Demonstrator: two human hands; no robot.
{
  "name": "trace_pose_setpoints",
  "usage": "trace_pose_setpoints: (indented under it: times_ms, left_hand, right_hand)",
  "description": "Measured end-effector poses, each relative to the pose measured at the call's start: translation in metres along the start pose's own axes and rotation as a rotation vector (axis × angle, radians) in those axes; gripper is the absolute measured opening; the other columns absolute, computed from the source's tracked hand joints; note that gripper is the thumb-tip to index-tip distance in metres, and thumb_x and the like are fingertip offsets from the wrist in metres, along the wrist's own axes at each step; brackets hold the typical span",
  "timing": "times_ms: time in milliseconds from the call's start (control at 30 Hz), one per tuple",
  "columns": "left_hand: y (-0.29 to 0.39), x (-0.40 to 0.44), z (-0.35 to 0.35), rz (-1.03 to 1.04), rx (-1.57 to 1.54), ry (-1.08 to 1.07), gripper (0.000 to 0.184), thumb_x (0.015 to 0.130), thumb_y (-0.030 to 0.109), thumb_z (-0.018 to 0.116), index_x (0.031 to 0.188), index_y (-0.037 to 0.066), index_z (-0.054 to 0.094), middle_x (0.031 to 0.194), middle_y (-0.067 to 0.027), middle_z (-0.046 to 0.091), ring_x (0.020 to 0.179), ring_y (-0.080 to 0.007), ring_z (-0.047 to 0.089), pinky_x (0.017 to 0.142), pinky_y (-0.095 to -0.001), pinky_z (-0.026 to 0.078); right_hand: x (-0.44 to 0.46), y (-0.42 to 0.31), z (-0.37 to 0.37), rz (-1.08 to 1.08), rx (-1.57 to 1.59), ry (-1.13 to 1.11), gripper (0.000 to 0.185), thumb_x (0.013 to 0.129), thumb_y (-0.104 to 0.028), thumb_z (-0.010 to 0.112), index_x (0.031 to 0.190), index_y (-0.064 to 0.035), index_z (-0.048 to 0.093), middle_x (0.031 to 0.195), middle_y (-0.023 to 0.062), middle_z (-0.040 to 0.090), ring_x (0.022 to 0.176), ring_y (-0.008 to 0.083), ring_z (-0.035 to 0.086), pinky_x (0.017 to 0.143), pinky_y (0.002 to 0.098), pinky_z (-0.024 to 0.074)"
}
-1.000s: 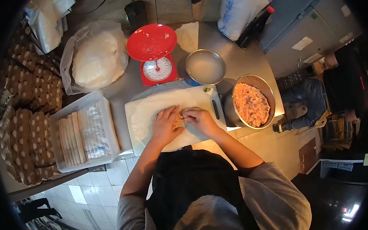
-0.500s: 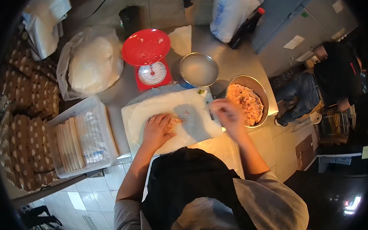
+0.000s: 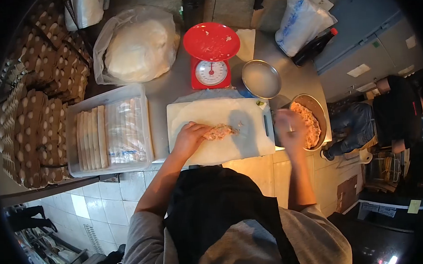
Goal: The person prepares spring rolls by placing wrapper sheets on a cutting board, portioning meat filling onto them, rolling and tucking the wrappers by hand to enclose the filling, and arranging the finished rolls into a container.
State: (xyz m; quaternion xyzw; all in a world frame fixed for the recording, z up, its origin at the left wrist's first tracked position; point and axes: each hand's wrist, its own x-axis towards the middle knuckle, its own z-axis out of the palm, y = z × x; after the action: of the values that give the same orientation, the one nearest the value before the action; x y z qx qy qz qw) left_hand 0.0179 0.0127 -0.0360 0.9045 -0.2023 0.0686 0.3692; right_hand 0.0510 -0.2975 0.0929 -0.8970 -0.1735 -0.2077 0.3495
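On a white cutting board lies a short strip of orange-pink minced filling. My left hand is at the strip's left end, its fingers pressed together on it. Motion smears my right hand, which hovers between the board's right edge and a metal bowl of the same filling. Whether it holds anything is unclear. A bit of something green rests near the board's upper right corner.
Behind the board stand a red scale and a bowl of cloudy liquid. Left are a plastic tub of pale flat pieces, a bagged white mass and egg trays. Another person is at far right.
The view has shifted, moving the scene's left side rightward and up. My left hand has turned from lying over the filling to its left end. My right hand is nearer the filling bowl.
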Motion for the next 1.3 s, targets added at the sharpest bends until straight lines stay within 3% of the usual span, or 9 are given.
trace_pose_setpoints:
  times_ms: [100, 167, 267, 600, 733, 933, 1033, 1133, 1300]
  left_hand:
    - [0.004, -0.003, -0.007, -0.015, -0.044, 0.037, 0.038, 0.072, 0.009, 0.071, 0.110, 0.007, 0.068, 0.106, -0.0085, 0.067, 0.096, -0.0281, 0.058, 0.089, -0.0363, 0.046]
    - [0.000, -0.008, -0.007, -0.004, -0.067, 0.079, 0.038, 0.073, 0.009, 0.071, 0.111, 0.006, 0.067, 0.106, -0.0082, 0.067, 0.096, -0.0279, 0.058, 0.089, -0.0360, 0.046]
    - [-0.015, -0.022, -0.004, 0.011, -0.045, 0.092, 0.045, 0.073, 0.010, 0.071, 0.117, 0.006, 0.064, 0.110, -0.0084, 0.066, 0.097, -0.0282, 0.058, 0.090, -0.0365, 0.046]
    - [-0.001, -0.033, -0.024, -0.005, 0.089, 0.038, 0.074, 0.069, 0.025, 0.077, 0.135, 0.009, 0.050, 0.131, -0.0114, 0.055, 0.116, -0.0302, 0.051, 0.102, -0.0408, 0.039]
    - [0.015, -0.012, -0.016, -0.055, 0.156, 0.005, 0.077, 0.067, 0.032, 0.078, 0.135, 0.008, 0.049, 0.135, -0.0111, 0.051, 0.123, -0.0302, 0.047, 0.102, -0.0406, 0.038]
    - [0.030, 0.027, 0.038, -0.043, 0.095, -0.041, 0.045, 0.072, 0.025, 0.073, 0.112, 0.006, 0.064, 0.115, -0.0077, 0.063, 0.103, -0.0257, 0.058, 0.087, -0.0377, 0.048]
    - [0.023, 0.028, 0.049, 0.025, 0.096, -0.012, 0.040, 0.070, 0.021, 0.072, 0.106, 0.006, 0.065, 0.106, -0.0070, 0.065, 0.095, -0.0244, 0.059, 0.083, -0.0354, 0.050]
    - [0.021, 0.031, 0.056, 0.053, 0.122, 0.033, 0.039, 0.069, 0.019, 0.072, 0.106, 0.008, 0.066, 0.103, -0.0074, 0.065, 0.094, -0.0255, 0.060, 0.084, -0.0366, 0.049]
    - [0.052, 0.030, 0.042, -0.046, 0.174, 0.168, 0.037, 0.069, 0.017, 0.072, 0.106, 0.011, 0.067, 0.104, -0.0052, 0.065, 0.098, -0.0239, 0.059, 0.085, -0.0361, 0.047]
  right_hand:
    - [-0.024, -0.023, 0.086, -0.098, 0.388, -0.432, 0.021, 0.077, -0.005, 0.071, 0.098, -0.0053, 0.069, 0.106, 0.0081, 0.067, 0.101, 0.0257, 0.063, 0.088, 0.0376, 0.0489]
    - [-0.031, -0.037, 0.127, -0.434, 0.283, -0.411, 0.022, 0.076, -0.008, 0.072, 0.098, -0.0061, 0.070, 0.108, 0.0058, 0.066, 0.105, 0.0244, 0.061, 0.095, 0.0414, 0.0456]
    - [-0.044, -0.018, 0.159, -0.557, 0.072, -0.391, 0.023, 0.076, -0.010, 0.072, 0.099, -0.0070, 0.069, 0.109, 0.0039, 0.067, 0.108, 0.0234, 0.061, 0.100, 0.0444, 0.0418]
    - [-0.048, 0.033, 0.141, -0.238, 0.221, -0.399, 0.018, 0.070, -0.004, 0.074, 0.088, -0.0083, 0.073, 0.106, 0.0069, 0.070, 0.113, 0.0244, 0.061, 0.101, 0.0426, 0.0419]
    - [-0.035, 0.028, 0.120, -0.152, 0.283, -0.353, 0.015, 0.069, -0.008, 0.077, 0.083, -0.0069, 0.071, 0.097, 0.0064, 0.071, 0.102, 0.0276, 0.061, 0.095, 0.0407, 0.0429]
    - [-0.037, 0.038, 0.125, -0.107, 0.071, -0.297, 0.011, 0.074, -0.011, 0.075, 0.081, -0.0091, 0.067, 0.088, 0.0062, 0.069, 0.093, 0.0268, 0.061, 0.080, 0.0379, 0.0419]
    - [-0.040, 0.040, 0.130, 0.132, 0.290, -0.229, 0.008, 0.076, -0.008, 0.073, 0.081, -0.0084, 0.067, 0.083, 0.0073, 0.068, 0.088, 0.0256, 0.061, 0.078, 0.0374, 0.0411]
    - [-0.042, 0.026, 0.125, 0.037, 0.114, -0.317, 0.013, 0.074, -0.007, 0.075, 0.083, -0.0072, 0.066, 0.082, 0.0077, 0.067, 0.085, 0.0252, 0.062, 0.080, 0.0371, 0.0423]
    - [-0.043, 0.046, 0.125, 0.149, 0.344, -0.306, 0.029, 0.064, -0.004, 0.081, 0.090, -0.0047, 0.069, 0.088, 0.0080, 0.067, 0.086, 0.0244, 0.062, 0.080, 0.0346, 0.0461]
